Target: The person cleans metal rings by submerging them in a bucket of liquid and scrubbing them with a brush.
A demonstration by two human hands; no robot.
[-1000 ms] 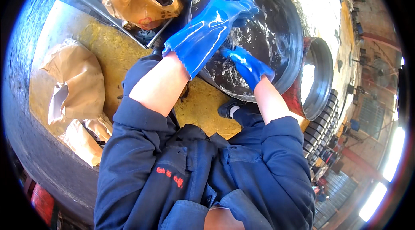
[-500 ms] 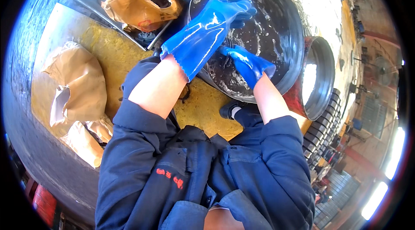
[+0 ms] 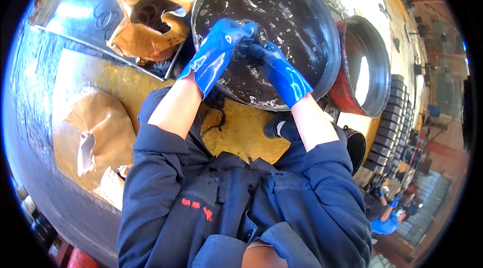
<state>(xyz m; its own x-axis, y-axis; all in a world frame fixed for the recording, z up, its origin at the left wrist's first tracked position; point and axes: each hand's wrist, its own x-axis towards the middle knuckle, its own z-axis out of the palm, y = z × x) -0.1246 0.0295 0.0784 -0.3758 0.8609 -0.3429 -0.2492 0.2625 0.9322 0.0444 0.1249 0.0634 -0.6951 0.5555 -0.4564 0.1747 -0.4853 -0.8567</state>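
Note:
Both my hands wear long blue rubber gloves and meet over a large round tub (image 3: 329, 41) of dark, foamy liquid. My left hand (image 3: 229, 36) is closed, its fingers curled toward the tub's middle. My right hand (image 3: 271, 59) is closed too, its fingertips pointing at the left ones. Between them shows a bit of something dark and shiny, mostly hidden by the gloves, and I cannot make out what it is. An open brown paper bag (image 3: 133, 34) with dark rings inside stands left of the tub.
Right of the tub stands a red drum (image 3: 347, 71) with a bare metal inside, and beyond it a stack of dark ribbed pieces (image 3: 387, 122). A crumpled paper bag (image 3: 108, 127) lies at the left. Dark rings (image 3: 105, 16) lie at the far left. Another person (image 3: 387, 220) works at the lower right.
My left hand has come down and left, and my right hand has shifted so both now meet at the tub's middle. The whole view has shifted a little, bringing the person at lower right into sight.

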